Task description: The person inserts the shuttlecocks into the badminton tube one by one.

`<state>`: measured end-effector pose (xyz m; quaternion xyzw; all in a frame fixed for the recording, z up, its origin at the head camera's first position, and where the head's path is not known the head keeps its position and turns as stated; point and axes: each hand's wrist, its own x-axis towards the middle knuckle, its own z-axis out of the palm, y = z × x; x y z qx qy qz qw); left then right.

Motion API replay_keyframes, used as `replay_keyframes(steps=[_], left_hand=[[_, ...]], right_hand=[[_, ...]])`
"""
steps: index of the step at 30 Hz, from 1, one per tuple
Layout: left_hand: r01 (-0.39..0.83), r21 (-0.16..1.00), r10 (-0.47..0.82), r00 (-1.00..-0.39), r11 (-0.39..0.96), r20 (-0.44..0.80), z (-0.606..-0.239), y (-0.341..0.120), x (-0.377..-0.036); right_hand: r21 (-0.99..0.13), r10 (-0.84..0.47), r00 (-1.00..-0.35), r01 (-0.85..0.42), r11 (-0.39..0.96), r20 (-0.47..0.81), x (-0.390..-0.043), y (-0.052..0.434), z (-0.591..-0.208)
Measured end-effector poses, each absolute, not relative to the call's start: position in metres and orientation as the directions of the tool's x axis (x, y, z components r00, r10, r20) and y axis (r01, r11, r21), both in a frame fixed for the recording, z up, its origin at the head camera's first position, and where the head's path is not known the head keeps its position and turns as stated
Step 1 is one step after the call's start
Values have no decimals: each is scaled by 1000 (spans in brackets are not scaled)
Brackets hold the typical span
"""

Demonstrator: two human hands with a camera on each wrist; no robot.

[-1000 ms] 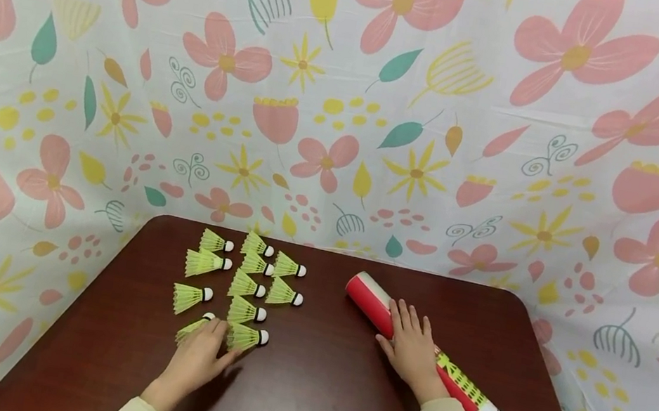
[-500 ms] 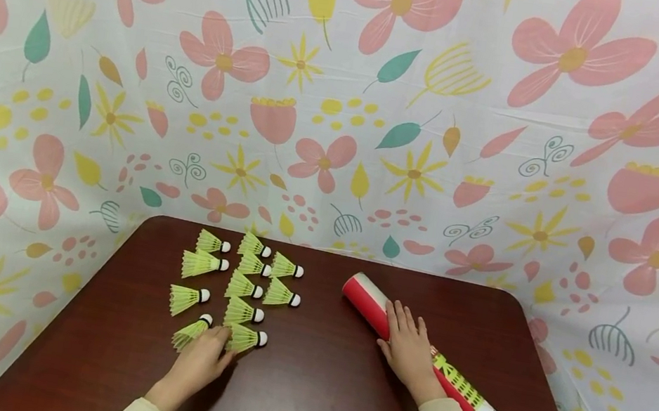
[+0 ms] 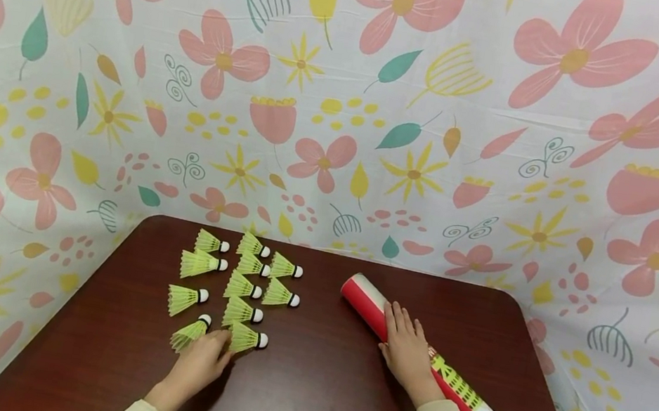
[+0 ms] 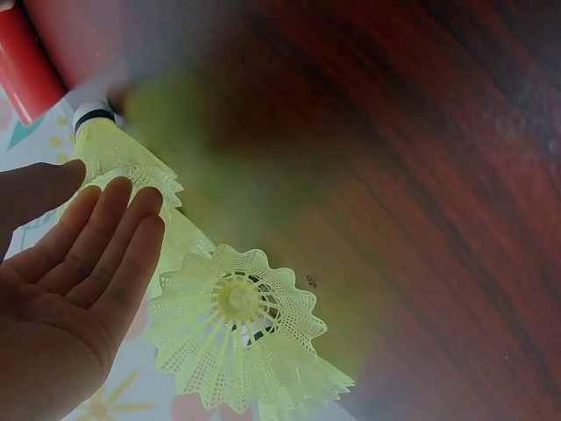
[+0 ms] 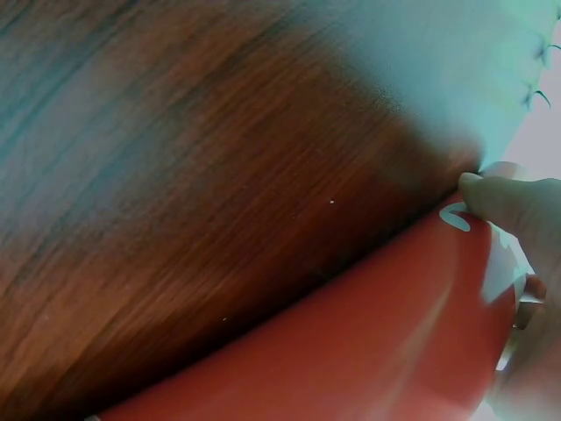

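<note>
altogether ten neon-yellow plastic-skirted shuttlecocks with white cork tips (image 3: 241, 285) lie on the dark reddish-brown wooden table (image 3: 315, 388), all well to the left of the one long red cardboard shuttlecock tube with a white rim and yellow-green band (image 3: 438, 376). they form three rough columns beside the tube: four in the column farthest from it, four in the middle one, two in the column nearest it, every cork tip pointing toward the tube.

the left hand (image 3: 203, 357) rests at the near end of the group, on the side away from the tube's white rim, its fingers straight and together, with nothing gripped. its fingertips lie between the nearest shuttlecock of the far column (image 3: 189, 332) and the nearest shuttlecock of the middle column (image 3: 246, 339), touching or just beside their skirts; which, i cannot tell. the left wrist view shows the open palm (image 4: 61, 289) flat beside one mesh skirt (image 4: 241, 338) seen end-on, a second shuttlecock just beyond the fingers.

the right hand (image 3: 407, 348) lies flat across the red tube near its rimmed end, fingers straight and slightly spread, pressing down on it rather than wrapping it. the tube lies slantwise, its rimmed end toward the shuttlecocks, its labelled end at the table's near right edge. behind the table hangs one white cloth backdrop printed with pink flowers (image 3: 383, 100).
</note>
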<state>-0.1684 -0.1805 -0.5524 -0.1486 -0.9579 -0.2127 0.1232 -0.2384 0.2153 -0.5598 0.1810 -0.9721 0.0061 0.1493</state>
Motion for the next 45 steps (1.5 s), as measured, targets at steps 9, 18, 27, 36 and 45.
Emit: replay_keyframes(steps=[9, 18, 27, 36, 45], left_hand=[[334, 392, 223, -927, 857, 302, -553, -181, -168], [343, 412, 206, -917, 844, 340, -557, -181, -167], [386, 419, 212, -890, 822, 404, -555, -181, -167], [421, 422, 212, -864, 803, 458, -549, -179, -166], [417, 427, 201, -863, 803, 464, -541, -180, -170]], right_hand=[[6, -348, -891, -362, 932, 290, -236, 212, -557], [-37, -341, -896, -365, 930, 285, -234, 209, -555], [-31, -332, -903, -353, 935, 272, -233, 211, -553], [3, -361, -887, -376, 927, 289, -233, 208, -542], [43, -414, -846, -426, 904, 336, -228, 201, -525]])
